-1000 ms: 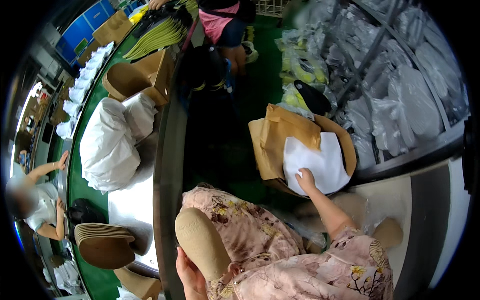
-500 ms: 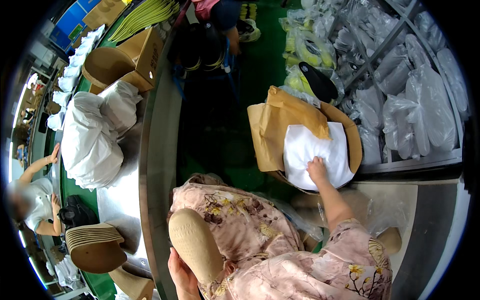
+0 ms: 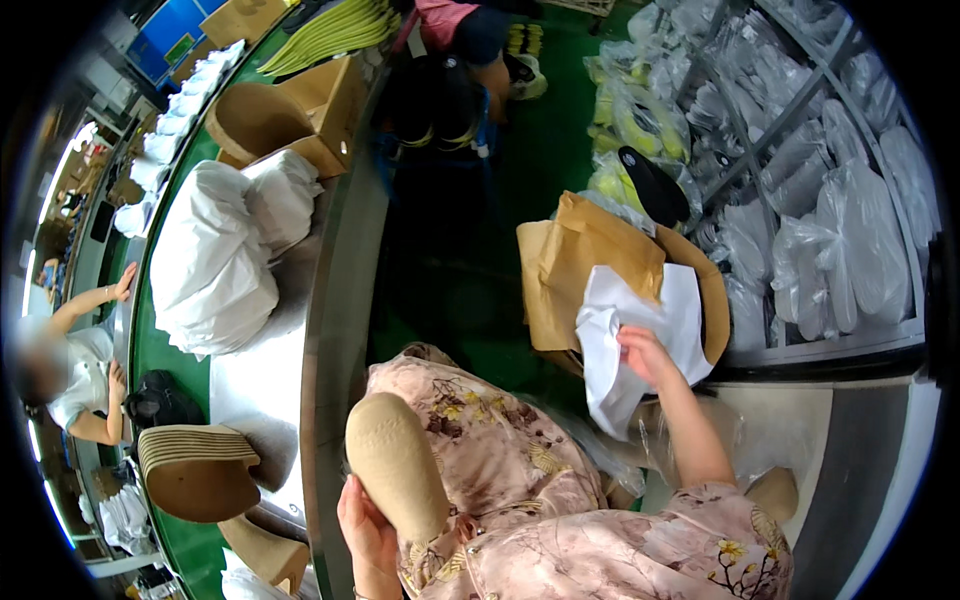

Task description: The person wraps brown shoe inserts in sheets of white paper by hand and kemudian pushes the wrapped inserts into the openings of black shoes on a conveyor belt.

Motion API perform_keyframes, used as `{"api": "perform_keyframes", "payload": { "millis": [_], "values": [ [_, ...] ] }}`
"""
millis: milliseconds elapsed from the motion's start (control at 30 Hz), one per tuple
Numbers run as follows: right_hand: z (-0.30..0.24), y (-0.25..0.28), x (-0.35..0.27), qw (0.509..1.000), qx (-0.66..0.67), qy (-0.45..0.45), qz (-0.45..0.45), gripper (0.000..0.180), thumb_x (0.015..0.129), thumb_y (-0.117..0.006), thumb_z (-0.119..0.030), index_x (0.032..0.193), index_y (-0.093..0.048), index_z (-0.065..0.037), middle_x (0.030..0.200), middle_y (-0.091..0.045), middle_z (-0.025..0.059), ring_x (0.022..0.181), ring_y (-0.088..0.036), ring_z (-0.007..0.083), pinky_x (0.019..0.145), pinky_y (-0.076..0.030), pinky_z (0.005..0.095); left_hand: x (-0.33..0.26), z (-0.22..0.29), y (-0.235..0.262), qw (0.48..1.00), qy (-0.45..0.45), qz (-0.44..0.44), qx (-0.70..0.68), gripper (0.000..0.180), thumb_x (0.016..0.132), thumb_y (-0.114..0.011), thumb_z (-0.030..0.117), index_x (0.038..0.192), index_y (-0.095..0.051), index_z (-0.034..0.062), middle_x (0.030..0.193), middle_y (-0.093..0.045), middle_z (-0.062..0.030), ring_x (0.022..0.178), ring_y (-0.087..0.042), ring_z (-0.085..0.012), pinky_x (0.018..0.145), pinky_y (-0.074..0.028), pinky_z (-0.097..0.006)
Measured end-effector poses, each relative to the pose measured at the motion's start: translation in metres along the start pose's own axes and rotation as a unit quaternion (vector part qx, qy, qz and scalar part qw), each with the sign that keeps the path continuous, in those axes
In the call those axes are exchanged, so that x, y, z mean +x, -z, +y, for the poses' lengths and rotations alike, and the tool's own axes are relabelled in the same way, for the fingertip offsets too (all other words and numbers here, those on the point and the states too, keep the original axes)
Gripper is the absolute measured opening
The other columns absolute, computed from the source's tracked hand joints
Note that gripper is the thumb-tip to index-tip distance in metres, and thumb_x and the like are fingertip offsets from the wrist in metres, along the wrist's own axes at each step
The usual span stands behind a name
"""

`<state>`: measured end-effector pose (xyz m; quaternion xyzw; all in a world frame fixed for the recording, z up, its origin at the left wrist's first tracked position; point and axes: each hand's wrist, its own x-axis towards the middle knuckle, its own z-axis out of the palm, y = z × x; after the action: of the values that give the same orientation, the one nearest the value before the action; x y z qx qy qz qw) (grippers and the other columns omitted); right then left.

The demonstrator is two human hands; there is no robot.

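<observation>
Lifting now, the right hand (image 3: 645, 355) pinches white paper (image 3: 630, 330).

Paper sheets (image 3: 640, 330) on box (image 3: 575, 265), right

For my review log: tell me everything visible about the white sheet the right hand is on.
The white sheet looks like thin tissue paper, creased and partly lifted at its left edge, where it folds and hangs down. It lies on brown paper in a round tan container beside the wire shelf. The right hand pinches its lower middle; nothing else touches it.
</observation>
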<state>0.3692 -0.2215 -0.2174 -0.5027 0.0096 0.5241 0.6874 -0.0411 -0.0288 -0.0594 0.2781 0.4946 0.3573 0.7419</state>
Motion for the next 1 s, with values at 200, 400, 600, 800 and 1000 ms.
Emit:
{"api": "perform_keyframes", "payload": {
  "millis": [200, 400, 600, 800, 1000],
  "values": [
    [-0.014, -0.142, -0.088, 0.972, 0.031, 0.070, -0.223, 0.010, 0.081, -0.058, -0.004, 0.089, -0.064, -0.002, 0.098, -0.063, 0.0077, 0.087, -0.061, 0.0180, 0.076, -0.048, 0.0273, 0.012, 0.005, -0.037, 0.998, -0.044, -0.028, 0.020, 0.013, 0.091, -0.053, 0.015, 0.096, -0.055, 0.0032, 0.090, -0.059, -0.0019, 0.084, -0.055, -0.0108, 0.074, -0.045, -0.025],
    [-0.015, -0.268, -0.116, 0.753, -0.299, 0.342, -0.476, 0.008, 0.081, -0.062, -0.006, 0.075, -0.060, 0.000, 0.136, -0.039, 0.0178, 0.133, -0.023, 0.0361, 0.105, -0.021, 0.0429, 0.033, 0.008, -0.046, 0.985, -0.133, -0.102, -0.044, 0.011, 0.093, -0.050, 0.016, 0.098, -0.051, 0.0057, 0.095, -0.058, -0.0012, 0.088, -0.053, -0.0083, 0.079, -0.043, -0.023],
    [0.004, -0.312, -0.121, 0.620, -0.509, 0.495, -0.335, 0.021, 0.073, -0.066, -0.009, 0.093, -0.062, -0.002, 0.132, -0.040, 0.0206, 0.109, -0.046, 0.0352, 0.091, -0.039, 0.0422, 0.011, 0.016, -0.023, 0.985, -0.087, -0.129, -0.078, 0.013, 0.092, -0.050, 0.011, 0.104, -0.050, 0.0049, 0.105, -0.059, -0.0053, 0.092, -0.058, -0.0132, 0.080, -0.050, -0.029],
    [0.020, -0.350, -0.106, 0.488, -0.654, 0.547, -0.187, 0.052, 0.084, -0.056, -0.036, 0.127, -0.046, -0.008, 0.127, -0.041, 0.0231, 0.090, -0.053, 0.0300, 0.079, -0.046, 0.0401, 0.000, 0.005, -0.020, 0.978, -0.119, -0.138, -0.096, 0.027, 0.089, -0.051, 0.007, 0.116, -0.051, 0.0050, 0.108, -0.059, -0.0071, 0.090, -0.060, -0.0167, 0.074, -0.053, -0.029],
    [0.036, -0.350, -0.091, 0.553, -0.690, 0.432, -0.175, 0.061, 0.089, -0.046, -0.046, 0.137, -0.033, -0.012, 0.120, -0.051, 0.0177, 0.093, -0.058, 0.0324, 0.075, -0.048, 0.0421, -0.004, 0.005, -0.010, 0.978, -0.105, -0.146, -0.106, 0.029, 0.088, -0.051, 0.003, 0.118, -0.049, 0.0045, 0.109, -0.059, -0.0069, 0.096, -0.059, -0.0174, 0.081, -0.051, -0.031]
  ]
}}
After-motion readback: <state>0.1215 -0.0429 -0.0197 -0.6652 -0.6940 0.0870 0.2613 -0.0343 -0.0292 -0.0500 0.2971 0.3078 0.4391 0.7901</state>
